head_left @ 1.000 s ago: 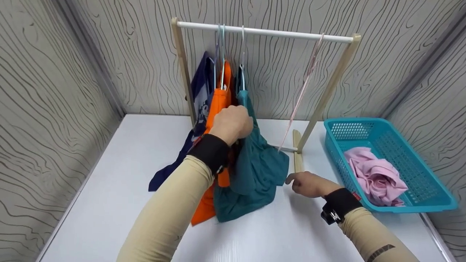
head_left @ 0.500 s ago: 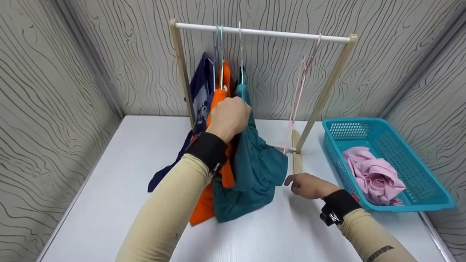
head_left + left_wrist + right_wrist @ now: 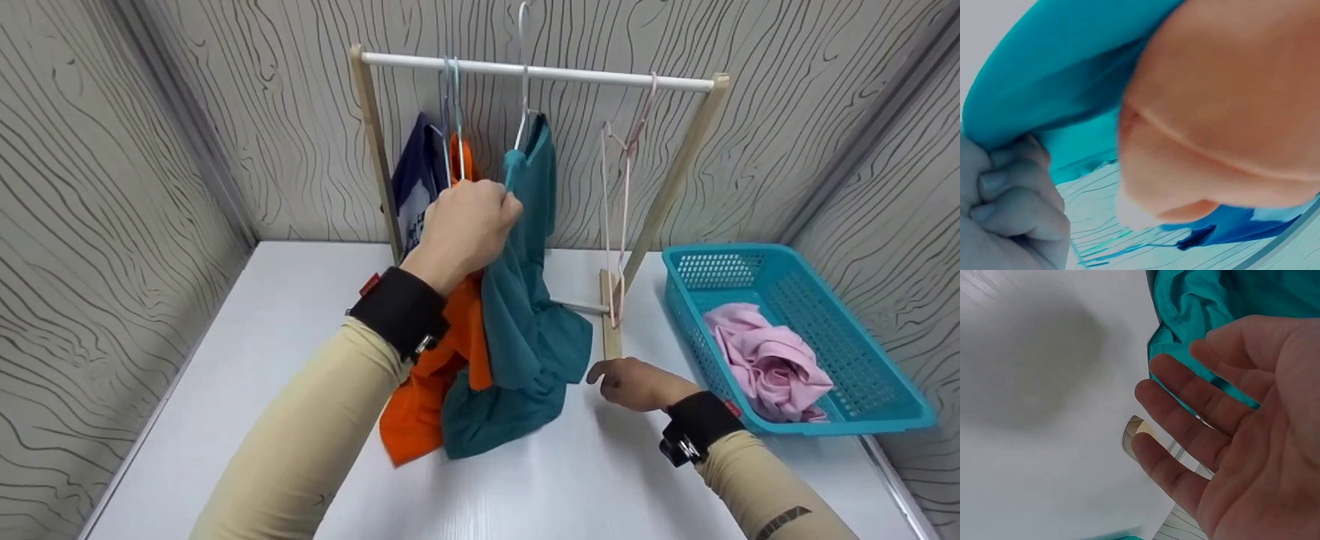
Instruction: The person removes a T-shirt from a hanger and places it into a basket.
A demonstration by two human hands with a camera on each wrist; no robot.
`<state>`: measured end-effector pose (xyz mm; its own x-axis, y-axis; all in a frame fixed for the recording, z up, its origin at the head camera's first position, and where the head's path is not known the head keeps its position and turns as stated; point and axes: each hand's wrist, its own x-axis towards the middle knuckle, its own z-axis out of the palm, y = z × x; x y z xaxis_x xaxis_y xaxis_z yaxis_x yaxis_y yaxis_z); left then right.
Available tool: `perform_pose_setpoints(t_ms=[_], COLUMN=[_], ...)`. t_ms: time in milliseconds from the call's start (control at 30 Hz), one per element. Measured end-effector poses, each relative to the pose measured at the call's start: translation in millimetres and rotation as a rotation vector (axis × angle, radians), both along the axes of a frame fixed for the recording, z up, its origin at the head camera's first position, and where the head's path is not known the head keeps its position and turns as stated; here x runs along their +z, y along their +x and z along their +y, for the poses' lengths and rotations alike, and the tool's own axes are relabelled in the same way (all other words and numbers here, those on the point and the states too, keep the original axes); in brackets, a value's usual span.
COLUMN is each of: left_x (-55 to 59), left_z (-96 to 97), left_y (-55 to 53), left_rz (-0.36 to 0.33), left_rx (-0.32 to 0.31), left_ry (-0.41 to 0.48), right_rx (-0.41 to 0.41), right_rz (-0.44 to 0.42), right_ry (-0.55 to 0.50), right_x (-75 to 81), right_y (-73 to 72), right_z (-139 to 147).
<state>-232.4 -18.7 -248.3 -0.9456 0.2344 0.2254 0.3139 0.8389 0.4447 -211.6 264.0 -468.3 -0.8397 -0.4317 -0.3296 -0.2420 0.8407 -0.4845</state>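
In the head view my left hand (image 3: pixel 469 229) grips the teal shirt (image 3: pixel 529 300) near its top, close below a white hanger (image 3: pixel 523 94) whose hook stands above the rack's rod (image 3: pixel 577 73). Curled fingers (image 3: pixel 1022 197) hold the teal cloth in the left wrist view. Whether they also hold the hanger is hidden. Close to the shirt's lower right edge, my right hand (image 3: pixel 634 382) holds nothing, its fingers extended and slightly bent in the right wrist view. Behind my left hand hang an orange shirt (image 3: pixel 427 409) and a navy garment (image 3: pixel 412 172).
A bare pink hanger (image 3: pixel 622 217) hangs from the rod at right. The rack's wooden foot (image 3: pixel 611 337) lies beyond my right hand. At right stands a teal basket (image 3: pixel 862 345) with a crumpled pink cloth (image 3: pixel 772 367) inside. Wood-patterned walls (image 3: pixel 300 150) enclose the white table (image 3: pixel 300 300).
My left hand has risen, lifting the teal shirt's top and its white hanger, whose hook rose above the rod and shifted right. The pink hanger has turned. My right hand stayed put.
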Motion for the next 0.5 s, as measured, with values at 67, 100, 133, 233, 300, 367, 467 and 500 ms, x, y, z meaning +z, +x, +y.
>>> perform_pose_setpoints(t_ms=[67, 100, 133, 233, 300, 367, 467, 500], left_x=[1.1, 0.6, -0.6, -9.5, -19.0, -30.3, -46.9, -51.3], left_z=[-3.3, -5.3, -7.9, -17.3, -24.9, -34.3, -51.5, -57.6], left_y=[6.3, 9.8, 14.1, 27.5, 35.7, 43.1, 49.7, 51.2], left_rz=[-0.001, -0.003, -0.004, 0.002, -0.001, 0.004, -0.007, -0.014], left_rx=[-0.017, -0.026, -0.035, -0.069, -0.096, -0.140, -0.246, -0.287], left_ry=[-0.008, -0.007, -0.011, -0.030, -0.043, -0.065, -0.075, -0.078], right_rx=[0.003, 0.011, 0.021, 0.052, 0.056, 0.059, 0.033, 0.023], right_rz=[0.008, 0.016, 0.026, 0.054, 0.049, 0.048, 0.025, 0.024], right_ry=[-0.003, -0.008, -0.012, -0.024, -0.025, -0.021, -0.012, -0.015], right_x=[0.1, 0.4, 0.7, 1.6, 2.3, 3.0, 5.5, 7.0], right_y=[1.0, 1.6, 1.8, 2.2, 2.4, 2.9, 3.1, 3.0], right_z=[1, 2, 2, 5, 6, 7, 11, 12])
